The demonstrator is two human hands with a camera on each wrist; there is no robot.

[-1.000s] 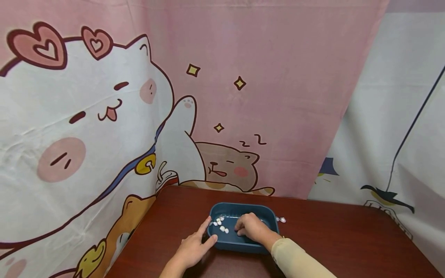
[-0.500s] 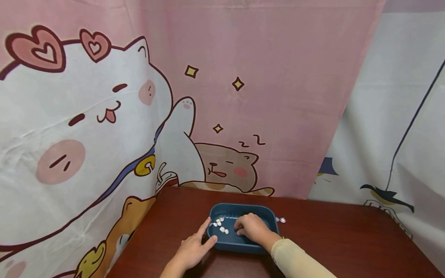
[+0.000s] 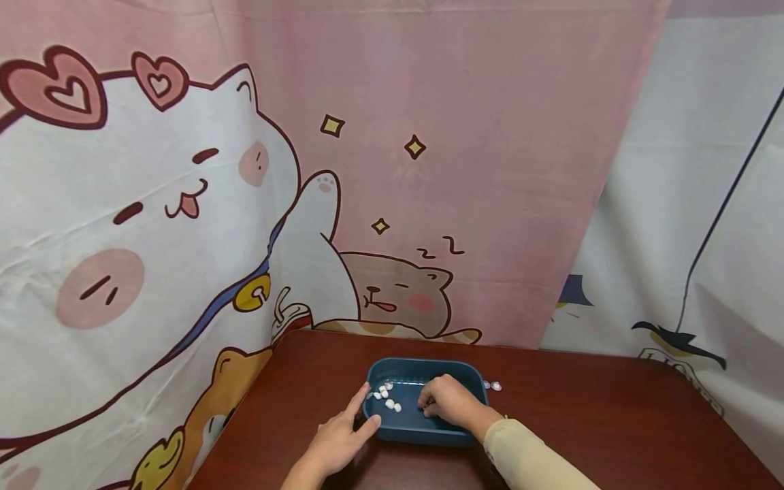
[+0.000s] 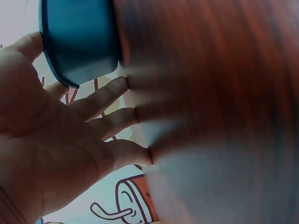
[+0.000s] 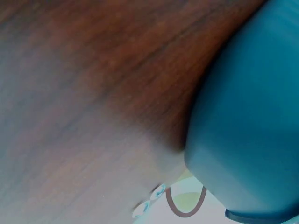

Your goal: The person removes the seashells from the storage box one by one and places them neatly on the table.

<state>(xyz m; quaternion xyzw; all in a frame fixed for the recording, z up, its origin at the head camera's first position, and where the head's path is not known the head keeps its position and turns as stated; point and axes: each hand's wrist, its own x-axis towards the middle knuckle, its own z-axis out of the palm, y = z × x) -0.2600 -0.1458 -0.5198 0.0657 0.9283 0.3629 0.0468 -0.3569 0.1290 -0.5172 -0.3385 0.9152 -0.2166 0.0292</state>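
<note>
A dark blue rectangular bin (image 3: pixel 422 435) with rounded corners stands on the table. Several small white pebble-like pieces (image 3: pixel 390 404) lie inside it toward the left end. My left hand (image 3: pixel 337 435) steadies that end, thumb and index finger spread against the rim; in the left wrist view its other fingers (image 4: pixel 112 123) reach down to the tabletop. My right hand (image 3: pixel 452 401) is inside the bin, right of the white pieces, fingers bent down toward the floor. Whether anything is between those fingertips is hidden. In the right wrist view the bin's wall (image 5: pixel 252 116) shows, without the hand.
Two small whitish pieces (image 3: pixel 497 386) lie on the reddish-brown table (image 3: pixel 588 422) just right of the bin; the right wrist view shows these pieces (image 5: pixel 141 208) too. A cartoon-printed cloth (image 3: pixel 502 170) hangs behind and to the left.
My right hand has shifted slightly to the right within the bin. The left hand stays at the rim, and the white pieces lie as before. The head view has turned a little.
</note>
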